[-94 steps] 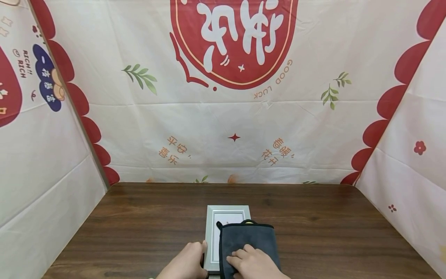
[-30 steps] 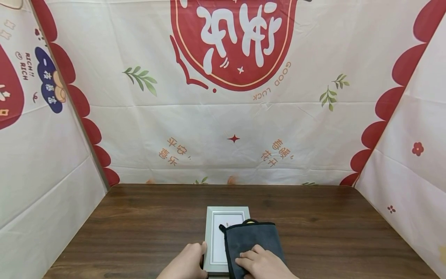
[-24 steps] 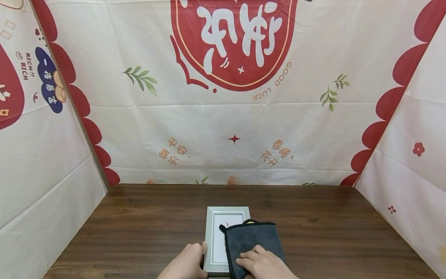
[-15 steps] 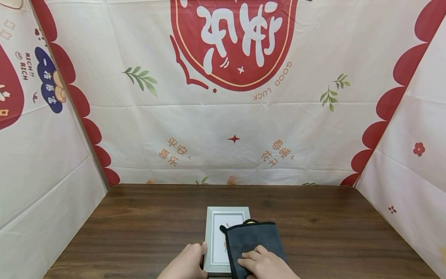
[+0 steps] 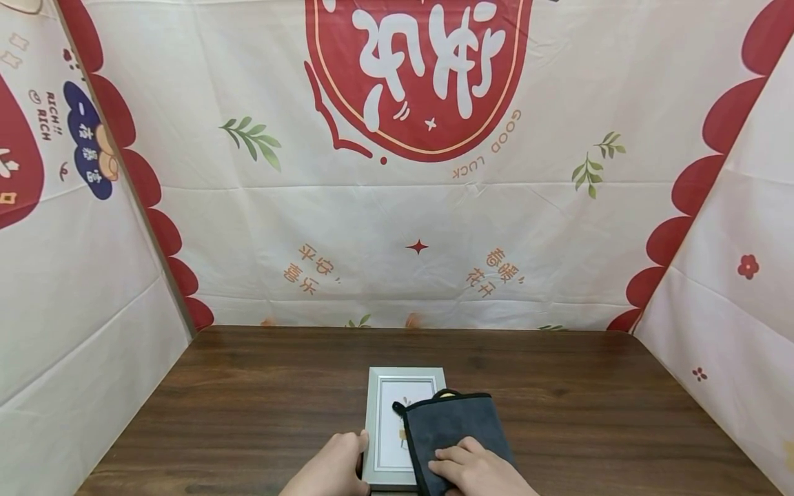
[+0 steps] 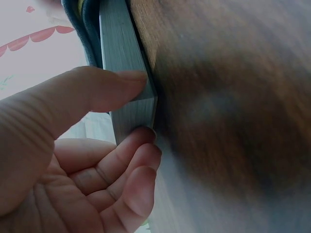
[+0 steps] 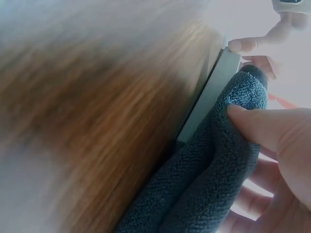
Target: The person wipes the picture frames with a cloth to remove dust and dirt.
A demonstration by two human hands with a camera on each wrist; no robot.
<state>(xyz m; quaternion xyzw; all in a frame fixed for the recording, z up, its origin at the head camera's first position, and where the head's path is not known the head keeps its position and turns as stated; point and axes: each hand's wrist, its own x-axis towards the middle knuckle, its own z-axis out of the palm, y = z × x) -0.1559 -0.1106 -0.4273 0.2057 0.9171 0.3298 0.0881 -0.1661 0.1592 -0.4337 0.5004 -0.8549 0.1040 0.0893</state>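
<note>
A pale grey-green picture frame (image 5: 374, 430) lies face up on the table near its front edge, a small drawing partly showing under the glass. My left hand (image 5: 329, 468) holds it by the near left corner. In the left wrist view the thumb presses one outer side of the frame (image 6: 121, 46), and the curled fingertips touch the adjoining side. A folded dark grey cloth (image 5: 459, 420) with black edging and a corner loop covers the frame's right part. My right hand (image 5: 480, 470) rests on it with bent fingers; in the right wrist view the thumb pinches the fluffy cloth (image 7: 209, 165) against the fingers.
The dark wood table (image 5: 577, 413) spreads out on both sides of the frame. White printed fabric (image 5: 397, 207) with red scalloped borders hangs behind the table and along its left and right sides.
My right hand and the cloth have slid rightward across the frame, uncovering more of the drawing. The left hand and the frame have stayed nearly in place.
</note>
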